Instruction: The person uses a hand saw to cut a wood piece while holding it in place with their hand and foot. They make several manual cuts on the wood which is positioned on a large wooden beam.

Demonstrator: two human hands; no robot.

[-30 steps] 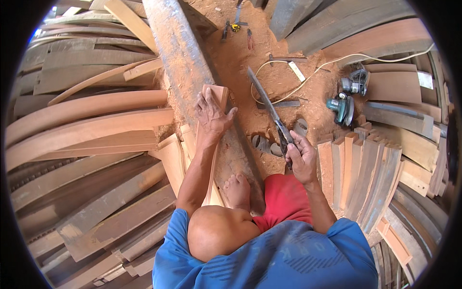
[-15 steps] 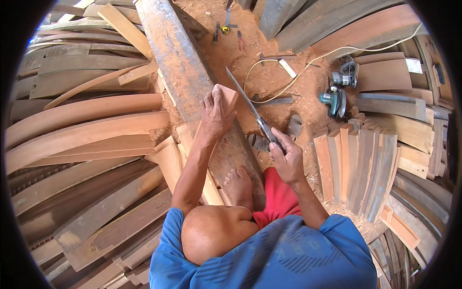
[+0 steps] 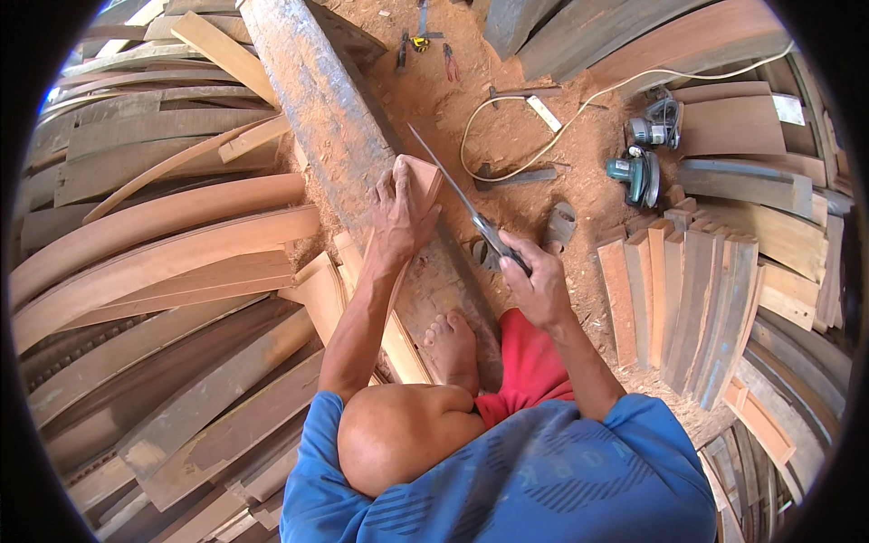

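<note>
My left hand (image 3: 399, 215) grips the end of a reddish-brown wooden board (image 3: 424, 179), fingers over its left side and thumb on the right. That board lies along a thick, worn timber beam (image 3: 312, 86); my hand and forearm hide part of it. In my right hand (image 3: 536, 281) is a handsaw (image 3: 460, 192) with a dark handle. Its long narrow blade shows nearly edge-on, its teeth too small to make out. The blade points up and left, its tip right of the board's end and apart from it. My bare foot (image 3: 451, 346) rests on the beam.
Stacked planks (image 3: 181, 136) crowd the left side. At right stand upright wood pieces (image 3: 683, 308) and two power tools, one a green circular saw (image 3: 635, 176). A white cable (image 3: 625, 86) crosses the sawdust-covered floor, with a hammer (image 3: 516, 176), pliers (image 3: 452, 63) and sandals (image 3: 559, 226).
My right hand and the handsaw have shifted slightly left and up, the blade tip farther from me. My left hand keeps its grip on the board. The view has shifted a little.
</note>
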